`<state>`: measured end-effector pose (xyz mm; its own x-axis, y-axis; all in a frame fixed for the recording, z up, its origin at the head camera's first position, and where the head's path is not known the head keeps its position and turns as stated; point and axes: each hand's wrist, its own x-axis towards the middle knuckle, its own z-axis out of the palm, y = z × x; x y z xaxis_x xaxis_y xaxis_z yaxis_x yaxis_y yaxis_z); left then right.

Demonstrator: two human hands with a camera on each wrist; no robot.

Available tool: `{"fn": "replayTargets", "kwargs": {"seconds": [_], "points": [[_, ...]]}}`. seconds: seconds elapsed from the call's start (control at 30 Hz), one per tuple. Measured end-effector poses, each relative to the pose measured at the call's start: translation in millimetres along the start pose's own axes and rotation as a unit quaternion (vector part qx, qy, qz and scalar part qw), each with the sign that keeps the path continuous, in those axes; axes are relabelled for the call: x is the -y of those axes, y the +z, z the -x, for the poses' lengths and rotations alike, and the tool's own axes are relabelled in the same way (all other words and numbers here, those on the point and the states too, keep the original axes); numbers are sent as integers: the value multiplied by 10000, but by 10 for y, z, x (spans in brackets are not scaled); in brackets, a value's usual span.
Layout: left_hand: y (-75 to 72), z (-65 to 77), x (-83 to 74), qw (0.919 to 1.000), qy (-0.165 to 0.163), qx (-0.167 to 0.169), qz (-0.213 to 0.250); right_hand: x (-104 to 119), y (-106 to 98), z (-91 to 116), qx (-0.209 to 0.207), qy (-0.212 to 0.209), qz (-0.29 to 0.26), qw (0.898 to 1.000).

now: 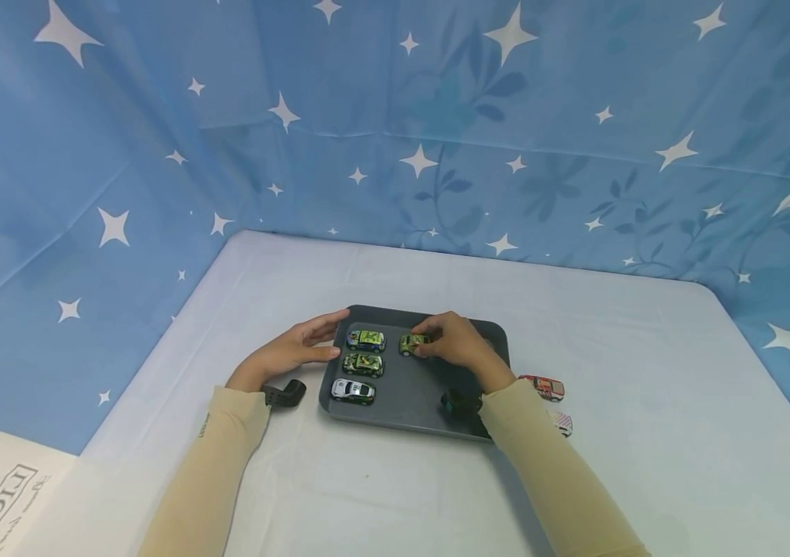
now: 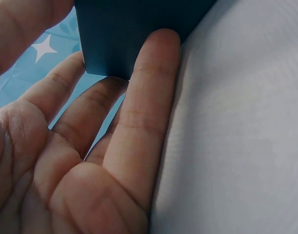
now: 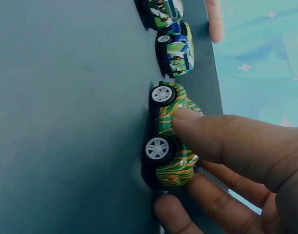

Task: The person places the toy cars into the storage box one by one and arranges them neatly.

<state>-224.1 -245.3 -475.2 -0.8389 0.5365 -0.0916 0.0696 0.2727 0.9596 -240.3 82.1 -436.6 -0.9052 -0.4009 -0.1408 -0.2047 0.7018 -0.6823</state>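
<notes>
My right hand (image 1: 460, 340) pinches a toy car (image 3: 176, 171) with green and orange stripes between thumb and fingers, at the upper middle of a dark grey tray (image 1: 405, 398). Its wheels face the tray floor. My left hand (image 1: 286, 352) rests against the tray's left side; in the left wrist view its extended thumb (image 2: 146, 97) touches the outer wall. Down the tray's left part stand a blue-and-yellow toy car (image 1: 366, 340), a green patterned toy car (image 1: 363, 365) and a white toy car (image 1: 353, 391).
Right of the tray, on the white-covered table (image 1: 311, 480), lie a red toy car (image 1: 544, 387) and a pale patterned toy car (image 1: 562, 422), both partly hidden by my right sleeve. A blue star-print curtain (image 1: 381, 193) hangs behind and to the left.
</notes>
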Motion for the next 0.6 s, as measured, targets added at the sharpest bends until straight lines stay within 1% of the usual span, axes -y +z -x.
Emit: {"fn": "replayTargets", "kwargs": {"seconds": [0.2, 0.43, 0.6], "points": [[5, 0, -6, 10000, -16, -6, -14, 25, -34, 30, -82, -6, 17, 10000], [5, 9, -17, 10000, 25, 4, 8, 65, -94, 94, -84, -20, -333, 9994], [10, 0, -22, 10000, 60, 8, -50, 49, -130, 139, -94, -61, -546, 9984]]}}
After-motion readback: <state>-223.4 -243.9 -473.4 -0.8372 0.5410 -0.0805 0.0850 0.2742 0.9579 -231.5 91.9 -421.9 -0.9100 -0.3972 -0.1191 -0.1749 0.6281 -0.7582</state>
